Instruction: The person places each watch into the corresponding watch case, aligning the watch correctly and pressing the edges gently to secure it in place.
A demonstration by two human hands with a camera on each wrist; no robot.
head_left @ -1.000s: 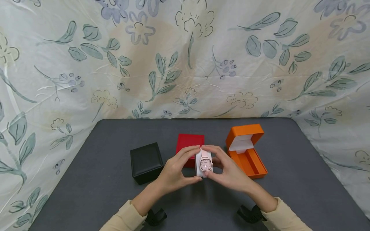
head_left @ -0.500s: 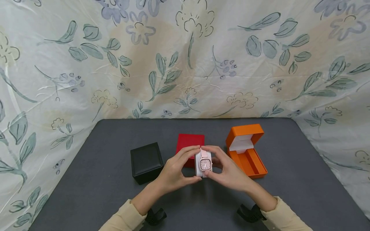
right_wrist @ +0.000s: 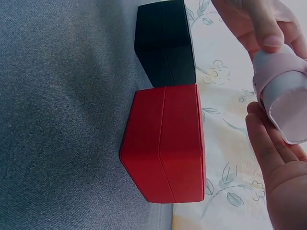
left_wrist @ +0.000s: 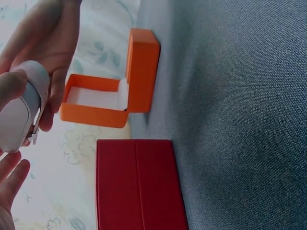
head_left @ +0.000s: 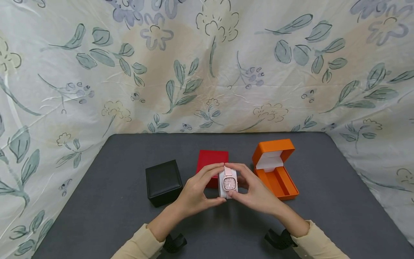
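Note:
Both hands hold a pink wristwatch (head_left: 230, 183) wrapped around a white watch cushion (head_left: 221, 185), raised above the table in the head view. My left hand (head_left: 193, 192) grips the cushion's left end, with fingers at the top and thumb at the bottom. From the right, my right hand (head_left: 258, 192) grips it, its thumb by the lower edge of the square dial. The left wrist view shows the cushion (left_wrist: 14, 120) and the strap's buckle (left_wrist: 32, 136) on the underside. In the right wrist view the pink strap (right_wrist: 276, 71) encircles the cushion.
Behind the hands sits a closed red box (head_left: 211, 158). A closed black box (head_left: 164, 181) stands to the left. At the right an orange box (head_left: 275, 169) has its lid raised, showing a white lid lining. Grey cloth covers the table (head_left: 106, 216); a floral curtain (head_left: 181, 43) hangs behind.

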